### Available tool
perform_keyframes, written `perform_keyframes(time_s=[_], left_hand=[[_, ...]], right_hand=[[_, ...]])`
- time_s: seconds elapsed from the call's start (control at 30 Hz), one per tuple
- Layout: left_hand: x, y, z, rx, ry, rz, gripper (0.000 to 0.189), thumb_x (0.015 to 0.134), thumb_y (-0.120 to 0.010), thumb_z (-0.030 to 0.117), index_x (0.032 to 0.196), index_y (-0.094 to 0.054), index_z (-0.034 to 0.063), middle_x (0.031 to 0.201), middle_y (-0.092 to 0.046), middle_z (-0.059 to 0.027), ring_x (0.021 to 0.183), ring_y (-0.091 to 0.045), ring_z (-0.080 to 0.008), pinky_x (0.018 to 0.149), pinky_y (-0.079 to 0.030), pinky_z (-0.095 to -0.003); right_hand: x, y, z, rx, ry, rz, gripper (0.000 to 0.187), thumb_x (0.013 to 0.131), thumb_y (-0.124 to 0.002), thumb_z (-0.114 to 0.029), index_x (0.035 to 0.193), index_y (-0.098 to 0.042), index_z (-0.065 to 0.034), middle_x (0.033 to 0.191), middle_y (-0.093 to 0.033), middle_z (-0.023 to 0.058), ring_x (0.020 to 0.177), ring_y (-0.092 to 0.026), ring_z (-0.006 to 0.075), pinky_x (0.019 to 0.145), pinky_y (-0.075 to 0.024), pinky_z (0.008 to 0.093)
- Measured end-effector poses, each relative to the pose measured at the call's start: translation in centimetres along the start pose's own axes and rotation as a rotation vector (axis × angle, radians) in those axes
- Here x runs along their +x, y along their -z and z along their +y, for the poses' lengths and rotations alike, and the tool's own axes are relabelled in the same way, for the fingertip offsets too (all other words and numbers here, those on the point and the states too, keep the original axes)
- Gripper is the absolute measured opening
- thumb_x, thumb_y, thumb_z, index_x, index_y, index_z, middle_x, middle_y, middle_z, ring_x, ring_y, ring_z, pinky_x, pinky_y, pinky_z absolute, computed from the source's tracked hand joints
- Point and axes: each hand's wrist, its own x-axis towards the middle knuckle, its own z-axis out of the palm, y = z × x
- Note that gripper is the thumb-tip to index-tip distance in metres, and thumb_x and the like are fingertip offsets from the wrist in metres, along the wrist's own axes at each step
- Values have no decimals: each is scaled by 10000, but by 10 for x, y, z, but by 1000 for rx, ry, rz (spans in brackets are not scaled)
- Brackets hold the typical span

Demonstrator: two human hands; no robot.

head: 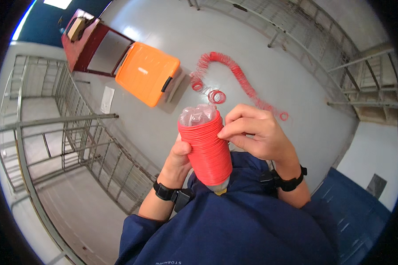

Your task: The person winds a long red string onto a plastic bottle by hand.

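A clear plastic bottle (198,115), its lobed base facing away from me, is wound in tight rows of red wire (208,155). Its narrow end points at my chest, and something yellow (221,192) shows there. My left hand (180,154) grips the bottle from the left side, thumb over the red windings and the other fingers mostly hidden behind. Near the upper right of the windings, my right hand (255,131) pinches the wire between thumb and fingertips. A long loose coil of red wire (237,71) lies curved across the floor beyond the bottle.
An orange-lidded storage box (149,74) with a black latch stands on the grey floor (172,33), beside a dark red desk (86,49). White paper (107,99) lies nearby. Metal bed frames (58,121) line the left; another metal frame (305,43) stands at upper right.
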Motion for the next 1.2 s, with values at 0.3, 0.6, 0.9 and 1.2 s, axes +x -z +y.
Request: perform_keyframes(time_s=[0.3, 0.6, 0.9, 1.2], left_hand=[[-98, 64, 3, -297, -111, -71, 953, 656, -822, 430, 1371, -371, -11, 1296, -529, -151, 1153, -564, -237, 993, -466, -383], [-136, 79, -5, -250, -118, -101, 905, 657, -829, 357, 1347, -378, -16, 1247, -556, -154, 1117, -586, -232, 964, -486, -370], [-146, 63, -40, -331, -117, -186, 982, 628, -838, 484, 1354, -384, 3, 1231, -561, -152, 1112, -584, -240, 960, -489, -391], [-130, -16, -101, -76, 107, -341, 1057, 582, -828, 606, 1342, -407, 4, 1232, -564, -154, 1099, -594, -253, 956, -502, -402]], right_hand=[[15, -102, -27, -30, -26, -209, 194, 756, -678, 52, 933, -688, -28, 869, -592, 77, 732, -589, 174, 634, -485, 272], [-15, -146, -54, -108, -105, -229, 182, 750, -676, 70, 909, -697, -16, 878, -605, 67, 724, -574, 133, 617, -464, 252], [-61, -139, -68, -1, -232, -84, 108, 760, -690, 27, 861, -660, 0, 861, -610, 48, 682, -524, 84, 575, -410, 216], [-179, -69, -88, 208, -238, 224, 89, 767, -712, -18, 827, -648, -4, 823, -601, 20, 657, -499, 59, 556, -383, 210]])
